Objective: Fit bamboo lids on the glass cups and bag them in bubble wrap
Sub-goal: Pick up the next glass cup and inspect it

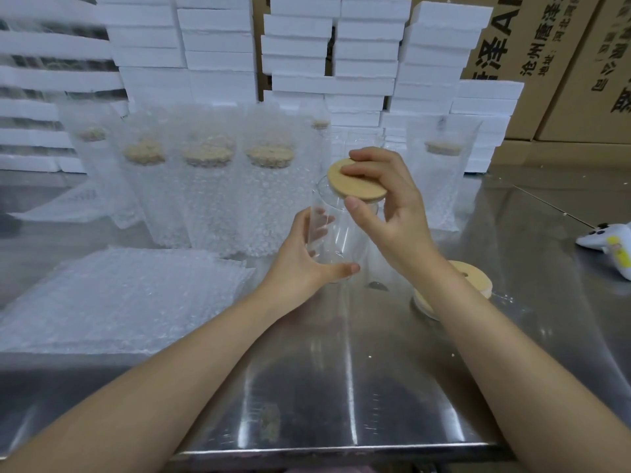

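Flat bags: a stack of bubble-wrap bags (119,295) lies on the steel table (341,387), left of the left forearm.
Finished row: bagged cups (208,186) stand upright behind the stack, their lids showing through the wrap.
Left hand (307,261): fingers curl round the far side of the glass cup (348,233) and the thumb lies across its base, so the hand grasps it firmly.
Glass cup: upright at centre, between both hands (whether it rests on the table or is just lifted, I cannot tell).
Bamboo lid (365,187): on the cup's mouth, tilted, not yet seated flush.
Right hand (389,206): thumb tip at the lid's near edge and fingers spread over its top, pinching it.
Spare lids (476,279): on the table, partly hidden behind the right forearm.
Risk: pressing while the lid sits crooked would likely jam one edge or pop it off sideways. Hard pressure on one side could also twist the smooth glass out of the left hand's grip.
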### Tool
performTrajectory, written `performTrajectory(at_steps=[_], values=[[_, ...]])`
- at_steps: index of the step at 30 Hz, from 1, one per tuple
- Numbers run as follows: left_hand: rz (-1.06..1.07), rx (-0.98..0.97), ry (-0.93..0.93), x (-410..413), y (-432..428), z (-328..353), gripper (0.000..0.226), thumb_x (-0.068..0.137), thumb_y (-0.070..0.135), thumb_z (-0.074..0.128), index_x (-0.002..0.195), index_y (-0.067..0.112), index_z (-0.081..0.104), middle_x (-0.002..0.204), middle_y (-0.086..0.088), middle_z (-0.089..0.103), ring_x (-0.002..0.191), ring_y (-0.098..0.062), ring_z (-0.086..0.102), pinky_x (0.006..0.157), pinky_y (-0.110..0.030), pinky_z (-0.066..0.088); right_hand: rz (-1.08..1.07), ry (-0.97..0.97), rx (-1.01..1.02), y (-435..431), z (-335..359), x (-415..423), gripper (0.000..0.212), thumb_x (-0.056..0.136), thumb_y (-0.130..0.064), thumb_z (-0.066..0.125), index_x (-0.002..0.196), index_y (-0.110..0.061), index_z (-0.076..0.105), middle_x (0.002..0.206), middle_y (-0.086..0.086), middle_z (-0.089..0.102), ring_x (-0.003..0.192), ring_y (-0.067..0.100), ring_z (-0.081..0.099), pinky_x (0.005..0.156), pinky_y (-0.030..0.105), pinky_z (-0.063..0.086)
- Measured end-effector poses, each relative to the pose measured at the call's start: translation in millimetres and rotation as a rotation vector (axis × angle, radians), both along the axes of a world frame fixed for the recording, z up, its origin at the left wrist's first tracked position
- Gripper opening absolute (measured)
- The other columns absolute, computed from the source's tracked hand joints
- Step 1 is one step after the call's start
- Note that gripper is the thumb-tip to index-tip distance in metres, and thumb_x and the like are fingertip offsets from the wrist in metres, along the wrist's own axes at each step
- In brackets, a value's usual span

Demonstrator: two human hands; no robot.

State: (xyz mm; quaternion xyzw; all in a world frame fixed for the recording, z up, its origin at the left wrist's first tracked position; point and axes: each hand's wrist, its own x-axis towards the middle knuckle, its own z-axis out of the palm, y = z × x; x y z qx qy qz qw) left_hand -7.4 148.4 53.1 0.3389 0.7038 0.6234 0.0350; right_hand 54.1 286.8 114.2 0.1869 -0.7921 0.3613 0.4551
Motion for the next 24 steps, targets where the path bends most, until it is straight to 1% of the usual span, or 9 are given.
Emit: performTrajectory(at_steps=[3, 6, 11, 15, 18, 20, 22, 23, 24], values=[[-0.001, -0.036, 0.006, -1, -1, 0, 0.090, 0.066, 0.028, 0.088, 0.138, 0.030, 0.035, 0.132, 0.021, 0.048, 0.118, 0.014, 0.044, 0.098, -0.017, 0.041, -0.008, 0.019, 0.066, -2, -3, -2, 0.029, 0.086, -0.021, 0.063, 0.109, -0.003, 0.064, 0.115, 0.012, 0.059, 0.111, 0.017, 0.056, 0.096, 0.026, 0.043], [-0.006, -0.054, 0.007, -1, -1, 1, 0.093, 0.067, 0.031, 0.087, 0.142, 0.030, 0.031, 0.136, 0.020, 0.046, 0.119, 0.017, 0.042, 0.096, -0.013, 0.041, -0.004, 0.063, 0.114, -5, -7, -5, 0.024, 0.090, -0.017, 0.059, 0.113, -0.011, 0.062, 0.117, 0.011, 0.053, 0.115, 0.014, 0.052, 0.099, 0.026, 0.041], [-0.027, -0.077, -0.011, -3, 0, 3, 0.093, 0.071, 0.031, 0.084, 0.144, 0.032, 0.027, 0.139, 0.018, 0.043, 0.125, 0.005, 0.043, 0.099, -0.019, 0.041, 0.001, 0.062, 0.042, -6, -10, -10, 0.024, 0.090, -0.015, 0.060, 0.113, -0.020, 0.058, 0.117, 0.005, 0.049, 0.114, -0.003, 0.048, 0.097, 0.017, 0.040], [-0.012, -0.047, -0.060, -2, 0, 2, 0.089, 0.073, 0.030, 0.083, 0.143, 0.027, 0.028, 0.137, 0.017, 0.042, 0.126, 0.000, 0.044, 0.093, -0.018, 0.044, 0.010, -0.008, -0.067, -14, -7, -20, 0.025, 0.085, -0.002, 0.063, 0.108, -0.014, 0.062, 0.112, -0.005, 0.044, 0.107, -0.011, 0.051, 0.092, 0.017, 0.048], [0.016, -0.071, -0.066, -3, 0, 3, 0.090, 0.075, 0.033, 0.081, 0.144, 0.020, 0.025, 0.140, 0.013, 0.041, 0.128, -0.004, 0.045, 0.101, -0.031, 0.047, 0.003, -0.037, -0.101, -24, -8, -27, 0.023, 0.085, 0.006, 0.062, 0.106, -0.004, 0.063, 0.111, -0.007, 0.040, 0.104, -0.017, 0.050, 0.090, 0.009, 0.044], [0.042, -0.160, -0.005, -1, -3, 6, 0.094, 0.075, 0.042, 0.078, 0.146, 0.019, 0.021, 0.138, 0.013, 0.040, 0.126, -0.005, 0.045, 0.103, -0.035, 0.046, 0.007, -0.057, -0.128, -25, -10, -28, 0.024, 0.085, 0.006, 0.063, 0.106, -0.006, 0.062, 0.112, -0.007, 0.040, 0.101, -0.017, 0.052, 0.088, 0.008, 0.044], [0.036, -0.359, 0.115, -1, -13, 16, 0.100, 0.073, 0.065, 0.067, 0.149, 0.022, 0.018, 0.137, 0.012, 0.041, 0.124, -0.005, 0.046, 0.102, -0.031, 0.045, 0.017, -0.060, -0.140, -22, -11, -26, 0.028, 0.085, 0.001, 0.066, 0.106, -0.016, 0.059, 0.114, -0.008, 0.040, 0.100, -0.014, 0.053, 0.088, 0.011, 0.045], [0.022, -0.455, 0.157, -1, -20, 25, 0.101, 0.071, 0.079, 0.056, 0.148, 0.023, 0.024, 0.135, 0.011, 0.045, 0.120, -0.006, 0.049, 0.097, -0.027, 0.045, 0.020, -0.058, -0.138, -19, -13, -23, 0.033, 0.084, -0.002, 0.068, 0.106, -0.025, 0.056, 0.116, -0.009, 0.040, 0.101, -0.012, 0.053, 0.089, 0.015, 0.047], [0.028, -0.505, 0.169, -2, -27, 36, 0.101, 0.068, 0.088, 0.044, 0.143, 0.021, 0.037, 0.129, 0.010, 0.053, 0.112, -0.006, 0.055, 0.089, -0.024, 0.045, 0.021, -0.056, -0.133, -16, -14, -21, 0.037, 0.084, -0.007, 0.069, 0.106, -0.032, 0.053, 0.117, -0.010, 0.039, 0.102, -0.009, 0.053, 0.091, 0.019, 0.048]])
